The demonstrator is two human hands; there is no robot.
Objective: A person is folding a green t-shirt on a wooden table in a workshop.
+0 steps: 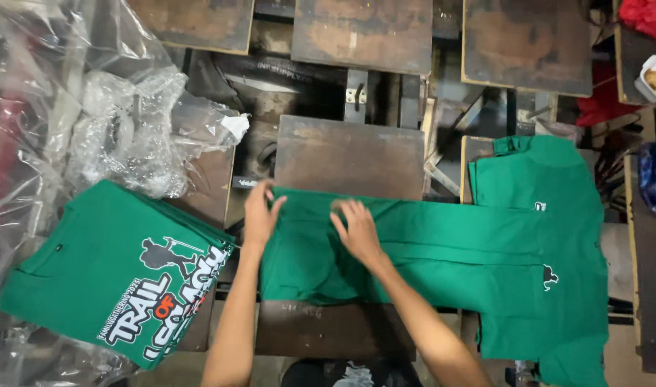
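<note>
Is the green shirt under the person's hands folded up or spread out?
Spread out. The green shirt lies flat across the wooden board, both hands, left and right, pressing its edge.
</note>
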